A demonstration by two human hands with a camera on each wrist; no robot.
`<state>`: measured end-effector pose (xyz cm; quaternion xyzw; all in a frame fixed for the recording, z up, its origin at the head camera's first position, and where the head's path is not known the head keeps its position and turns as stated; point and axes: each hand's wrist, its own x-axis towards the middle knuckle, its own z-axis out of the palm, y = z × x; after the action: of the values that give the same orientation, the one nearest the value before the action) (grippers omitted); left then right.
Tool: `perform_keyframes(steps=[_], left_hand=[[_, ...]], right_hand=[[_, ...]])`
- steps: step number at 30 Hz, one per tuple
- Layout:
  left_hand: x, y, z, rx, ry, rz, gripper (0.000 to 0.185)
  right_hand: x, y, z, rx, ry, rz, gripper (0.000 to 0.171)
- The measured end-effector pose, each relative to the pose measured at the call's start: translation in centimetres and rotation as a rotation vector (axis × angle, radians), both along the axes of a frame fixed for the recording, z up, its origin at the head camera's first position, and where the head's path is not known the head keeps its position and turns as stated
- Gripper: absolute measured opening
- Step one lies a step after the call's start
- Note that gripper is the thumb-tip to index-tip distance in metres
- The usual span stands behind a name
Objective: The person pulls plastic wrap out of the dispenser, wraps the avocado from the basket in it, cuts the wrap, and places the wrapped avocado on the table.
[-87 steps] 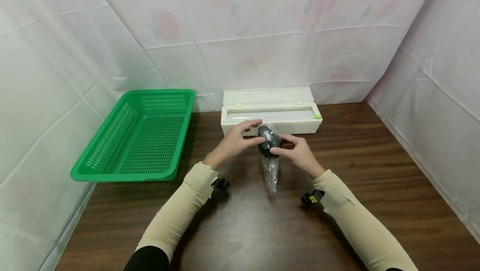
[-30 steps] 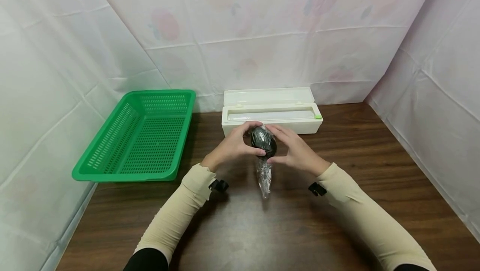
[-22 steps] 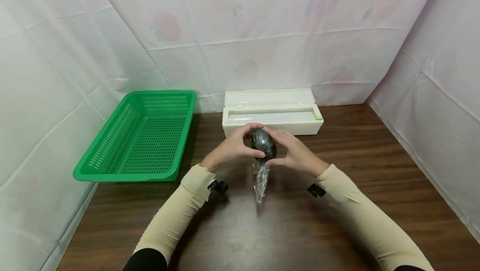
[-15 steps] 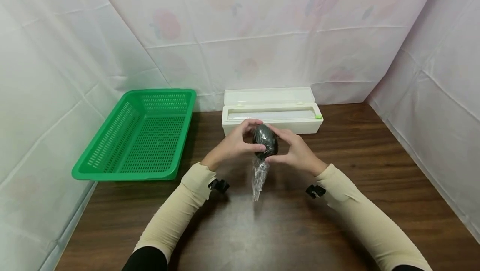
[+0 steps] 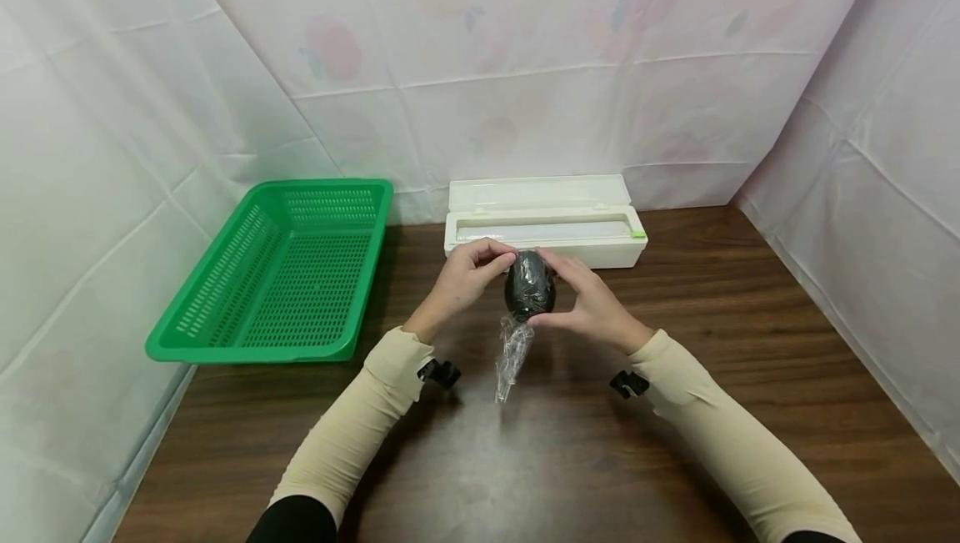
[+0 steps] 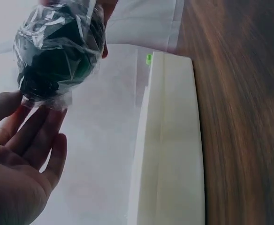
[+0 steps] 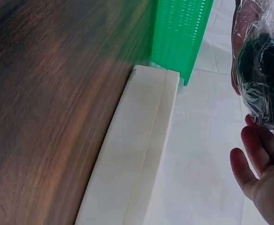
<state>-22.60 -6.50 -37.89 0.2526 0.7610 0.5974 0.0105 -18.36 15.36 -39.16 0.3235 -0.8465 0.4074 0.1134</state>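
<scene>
Wrapped dark ball (image 5: 529, 285) | held above table (image 5: 750, 343), before white dispenser box (image 5: 543, 230) | your left hand (image 5: 459, 283) and right hand (image 5: 587, 303) pinch it between curled fingertips | plastic tail (image 5: 512, 354) hangs below | green basket (image 5: 281, 272) at left.

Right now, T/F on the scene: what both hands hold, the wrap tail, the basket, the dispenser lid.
1. Both hands hold the dark wrapped object between them, left hand and right hand on either side. True.
2. A tail of clear wrap hangs below the object. True.
3. The green basket holds two apples. False: no apples show in it; only its perforated floor is visible.
4. The white wrap dispenser stands with its lid shut. False: the lid is tipped back and the trough is open.
5. The wrapped object rests flat on the wooden table. False: it is held in the fingers above the tabletop.
</scene>
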Motion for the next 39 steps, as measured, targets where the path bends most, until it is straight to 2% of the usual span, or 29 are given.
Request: perform_keyframes(steps=[3, 8, 12, 14, 18, 21, 28, 32, 39], left_hand=[[0.3, -0.1, 0.0, -0.078, 0.034, 0.005, 0.025], [0.8, -0.4, 0.3, -0.268, 0.122, -0.05, 0.041], [1.1, -0.6, 0.8, -0.356, 0.114, -0.073, 0.054], [1.2, -0.5, 1.0, -0.371, 0.093, -0.074, 0.059], [1.3, -0.4, 1.2, -0.334, 0.072, -0.077, 0.063], [1.2, -0.3, 1.3, -0.332, 0.092, -0.087, 0.067], [1.0, -0.3, 1.8, -0.422, 0.1, -0.151, 0.08], [1.1, -0.3, 1.9, -0.48, 0.154, -0.178, 0.088], [1.4, -0.1, 2.0, -0.455, 0.105, -0.127, 0.088]], right_hand=[[0.1, 0.1, -0.1, -0.001, -0.02, -0.018, 0.096], [0.2, 0.1, -0.2, -0.023, -0.048, -0.028, 0.094], [0.1, 0.0, -0.2, -0.037, -0.03, -0.042, 0.093], [0.1, -0.1, -0.3, -0.041, -0.014, -0.053, 0.093], [-0.2, -0.2, -0.3, -0.056, 0.003, -0.06, 0.093], [-0.3, -0.3, -0.2, -0.071, 0.013, -0.055, 0.092], [-0.1, -0.3, 0.1, -0.084, 0.019, -0.06, 0.091], [0.1, -0.4, 0.0, -0.08, 0.032, -0.061, 0.091], [0.3, -0.4, 0.3, -0.081, -0.008, -0.057, 0.092]])
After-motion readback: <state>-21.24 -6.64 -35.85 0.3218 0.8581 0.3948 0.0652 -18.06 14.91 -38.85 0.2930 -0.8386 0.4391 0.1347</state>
